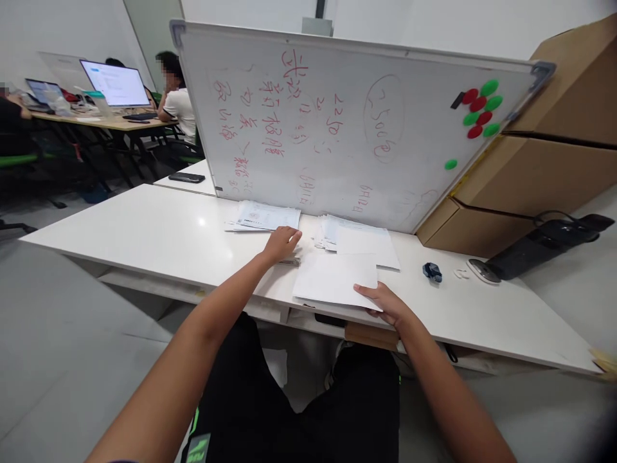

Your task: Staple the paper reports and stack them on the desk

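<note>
Pinching white paper [332, 276] at its lower right corner: right hand [387, 302], thumb on top, likely steadying it near tabletop [164, 225] edge, lower centre of frame. Left hand [283, 244]: fingers loosely spread, nothing visibly gripped, above small grey item [291, 262]; contact unclear. Beyond, left pile [270, 215] and right pile [369, 238] near whiteboard [308, 148], presumably separated for easy reach. Boxes [544, 161], right of frame, perhaps propping board.

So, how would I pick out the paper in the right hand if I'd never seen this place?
Find the big whiteboard with sideways red writing, then the white desk before it. At the desk's near edge, the right hand pinches a white paper by its near right corner. Unlike the left paper pile and right paper pile farther back, it is held in a hand.
</note>
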The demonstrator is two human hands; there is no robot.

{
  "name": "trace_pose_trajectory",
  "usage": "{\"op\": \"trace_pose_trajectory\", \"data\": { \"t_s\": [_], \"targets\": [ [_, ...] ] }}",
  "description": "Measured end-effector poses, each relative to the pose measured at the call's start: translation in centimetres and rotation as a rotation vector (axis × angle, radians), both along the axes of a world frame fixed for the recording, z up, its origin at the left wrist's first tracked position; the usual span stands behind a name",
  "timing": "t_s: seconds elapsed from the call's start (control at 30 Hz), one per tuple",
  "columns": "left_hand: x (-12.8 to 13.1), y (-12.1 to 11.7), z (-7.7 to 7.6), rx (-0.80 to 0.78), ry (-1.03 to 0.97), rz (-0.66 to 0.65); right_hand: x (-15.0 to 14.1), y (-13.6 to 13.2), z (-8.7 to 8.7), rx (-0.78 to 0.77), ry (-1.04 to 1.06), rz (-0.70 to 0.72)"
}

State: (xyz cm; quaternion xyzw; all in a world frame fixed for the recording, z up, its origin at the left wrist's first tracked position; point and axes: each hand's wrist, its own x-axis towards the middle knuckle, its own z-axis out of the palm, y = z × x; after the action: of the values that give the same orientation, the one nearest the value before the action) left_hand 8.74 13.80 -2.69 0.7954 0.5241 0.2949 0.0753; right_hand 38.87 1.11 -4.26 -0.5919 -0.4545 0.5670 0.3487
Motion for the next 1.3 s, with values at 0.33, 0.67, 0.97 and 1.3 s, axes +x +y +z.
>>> {"op": "trace_pose_trajectory", "data": {
  "t_s": [0.33, 0.67, 0.97, 1.3],
  "targets": [
    [-0.1, 0.7, -1.2, -0.078, -0.067, 0.017, -0.4, 0.4, 1.2, -0.027, -0.004, 0.006],
    [-0.5, 0.4, -1.4, -0.11, -0.138, 0.019, -1.5, 1.4, 1.3, -0.138, 0.01, 0.032],
    [1.7, 0.2, -1.4, -0.17, 0.329, 0.18, -1.7, 1.3, 1.7, -0.153, -0.035, 0.065],
    [0.7, 0.6, -1.6, -0.263, 0.147, 0.228, -1.5, 1.5, 1.1, -0.136, -0.046, 0.054]
  ]
}}
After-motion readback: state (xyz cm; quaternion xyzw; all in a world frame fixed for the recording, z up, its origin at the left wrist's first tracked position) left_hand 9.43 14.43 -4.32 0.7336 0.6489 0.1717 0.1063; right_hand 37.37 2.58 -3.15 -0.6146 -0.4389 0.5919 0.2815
